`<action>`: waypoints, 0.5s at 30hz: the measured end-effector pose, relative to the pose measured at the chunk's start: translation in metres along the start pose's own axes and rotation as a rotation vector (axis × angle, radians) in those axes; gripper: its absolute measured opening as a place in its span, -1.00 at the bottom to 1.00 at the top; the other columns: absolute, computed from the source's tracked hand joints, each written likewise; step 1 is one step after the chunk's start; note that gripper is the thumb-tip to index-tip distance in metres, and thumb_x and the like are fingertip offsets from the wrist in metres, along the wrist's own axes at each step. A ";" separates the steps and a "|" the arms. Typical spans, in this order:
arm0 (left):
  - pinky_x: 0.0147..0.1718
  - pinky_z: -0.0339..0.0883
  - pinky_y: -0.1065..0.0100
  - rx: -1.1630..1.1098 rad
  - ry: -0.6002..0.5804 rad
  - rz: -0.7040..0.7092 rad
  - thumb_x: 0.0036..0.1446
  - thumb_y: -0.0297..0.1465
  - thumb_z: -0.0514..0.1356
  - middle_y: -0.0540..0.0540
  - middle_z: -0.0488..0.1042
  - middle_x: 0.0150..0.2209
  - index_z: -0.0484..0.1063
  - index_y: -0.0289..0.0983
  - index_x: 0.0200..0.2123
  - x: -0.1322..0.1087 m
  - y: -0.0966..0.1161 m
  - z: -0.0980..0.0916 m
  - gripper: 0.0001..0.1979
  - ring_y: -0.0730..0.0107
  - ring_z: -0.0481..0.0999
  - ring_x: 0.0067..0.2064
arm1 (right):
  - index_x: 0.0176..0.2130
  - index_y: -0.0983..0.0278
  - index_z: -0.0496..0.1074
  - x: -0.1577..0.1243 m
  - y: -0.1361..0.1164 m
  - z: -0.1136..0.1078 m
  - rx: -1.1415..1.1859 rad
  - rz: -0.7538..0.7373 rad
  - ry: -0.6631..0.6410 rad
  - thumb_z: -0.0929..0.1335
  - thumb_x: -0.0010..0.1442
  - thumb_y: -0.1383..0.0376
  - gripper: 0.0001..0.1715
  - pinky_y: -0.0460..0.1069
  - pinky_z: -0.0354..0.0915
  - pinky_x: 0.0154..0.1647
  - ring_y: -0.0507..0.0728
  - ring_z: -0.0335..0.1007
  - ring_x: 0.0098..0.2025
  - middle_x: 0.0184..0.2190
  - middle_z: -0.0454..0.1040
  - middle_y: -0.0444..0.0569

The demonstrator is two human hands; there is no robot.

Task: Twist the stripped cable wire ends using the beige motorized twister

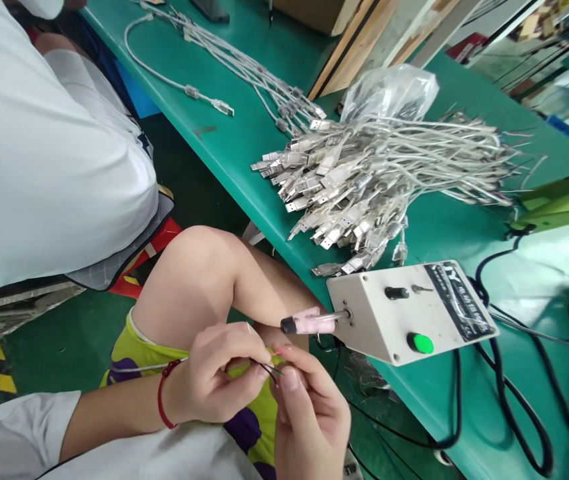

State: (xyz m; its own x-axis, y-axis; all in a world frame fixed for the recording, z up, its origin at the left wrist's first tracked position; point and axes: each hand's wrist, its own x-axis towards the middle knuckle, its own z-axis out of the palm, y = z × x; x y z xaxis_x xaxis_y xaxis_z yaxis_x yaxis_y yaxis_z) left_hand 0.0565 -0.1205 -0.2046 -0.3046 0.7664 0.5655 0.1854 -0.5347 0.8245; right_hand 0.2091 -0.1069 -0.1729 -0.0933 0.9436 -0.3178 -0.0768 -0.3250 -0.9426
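Over my lap my left hand (219, 380) pinches thin dark wire strands (267, 369) at the end of a pale cable (139, 367) that runs back past my wrist. My right hand (309, 413) meets it from the right, its thumb and fingers closed on the same wire tips. Just above the hands, a beige box (404, 310) with a green button (422, 343) and black knob sits at the table's edge, its pink-sleeved spindle (309, 324) pointing toward me.
A big bundle of grey USB cables (364, 180) lies on the green table (264, 87), with a clear plastic bag (389, 93) behind it and more cables (224, 60) farther back. Black cords (504, 393) trail right. A person in white (39, 147) sits at left.
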 end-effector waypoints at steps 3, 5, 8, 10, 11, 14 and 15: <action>-0.47 0.37 0.43 0.019 -0.060 0.028 0.52 -0.48 0.25 0.00 0.57 -0.41 0.50 -0.20 -0.03 0.004 0.002 0.000 -0.93 0.42 0.46 -0.47 | -0.21 0.11 0.84 0.006 -0.003 0.007 0.146 0.086 -0.126 0.72 0.24 -0.04 -0.68 -0.11 0.46 -0.33 0.04 0.49 -0.39 -0.38 0.67 -0.02; -0.45 0.39 0.44 0.030 -0.067 0.023 0.53 -0.47 0.24 0.00 0.59 -0.40 0.49 -0.19 -0.04 0.006 0.003 0.000 -0.94 0.43 0.46 -0.47 | -0.26 0.11 0.83 0.011 -0.008 0.007 0.184 0.074 -0.145 0.73 0.24 0.00 -0.73 -0.16 0.41 -0.38 0.01 0.46 -0.44 -0.43 0.65 -0.04; -0.43 0.42 0.44 0.023 -0.090 0.039 0.57 -0.43 0.23 0.00 0.59 -0.39 0.50 -0.19 -0.01 0.006 0.002 0.000 -0.95 0.44 0.49 -0.47 | -0.31 0.13 0.82 0.015 -0.013 0.005 0.211 0.091 -0.146 0.75 0.19 0.03 -0.72 -0.18 0.39 -0.40 -0.03 0.39 -0.48 -0.51 0.56 -0.09; -0.43 0.42 0.44 0.010 -0.103 0.071 0.60 -0.42 0.22 0.00 0.59 -0.39 0.51 -0.20 0.02 0.005 0.001 0.000 -0.94 0.43 0.51 -0.46 | -0.32 0.15 0.81 0.016 -0.014 0.005 0.220 0.115 -0.146 0.75 0.18 0.04 -0.72 -0.18 0.37 -0.41 -0.04 0.35 -0.49 -0.53 0.53 -0.11; -0.43 0.42 0.44 0.005 -0.107 0.088 0.60 -0.42 0.22 0.00 0.60 -0.39 0.51 -0.20 0.03 0.005 0.000 0.000 -0.94 0.43 0.53 -0.46 | -0.32 0.16 0.81 0.015 -0.014 0.005 0.222 0.127 -0.149 0.75 0.18 0.05 -0.72 -0.17 0.38 -0.41 -0.03 0.36 -0.49 -0.53 0.54 -0.10; -0.41 0.44 0.44 0.009 -0.110 0.112 0.62 -0.41 0.21 -0.01 0.61 -0.38 0.51 -0.20 0.05 0.006 -0.002 0.000 -0.93 0.41 0.57 -0.43 | -0.33 0.16 0.81 0.014 -0.013 0.007 0.237 0.143 -0.160 0.74 0.20 0.05 -0.71 -0.14 0.41 -0.37 -0.01 0.40 -0.46 -0.49 0.60 -0.06; -0.40 0.45 0.44 0.019 -0.112 0.113 0.63 -0.40 0.21 -0.01 0.61 -0.38 0.51 -0.20 0.04 0.006 -0.002 0.000 -0.93 0.41 0.58 -0.42 | -0.33 0.16 0.80 0.014 -0.012 0.008 0.241 0.142 -0.163 0.74 0.20 0.05 -0.72 -0.13 0.42 -0.37 -0.01 0.39 -0.46 -0.48 0.61 -0.05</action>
State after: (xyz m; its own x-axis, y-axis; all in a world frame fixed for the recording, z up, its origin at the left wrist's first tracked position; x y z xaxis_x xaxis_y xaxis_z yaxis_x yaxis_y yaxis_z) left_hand 0.0544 -0.1151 -0.2028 -0.1747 0.7370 0.6530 0.2304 -0.6142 0.7548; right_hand 0.2009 -0.0898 -0.1652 -0.2757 0.8717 -0.4051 -0.2827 -0.4763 -0.8326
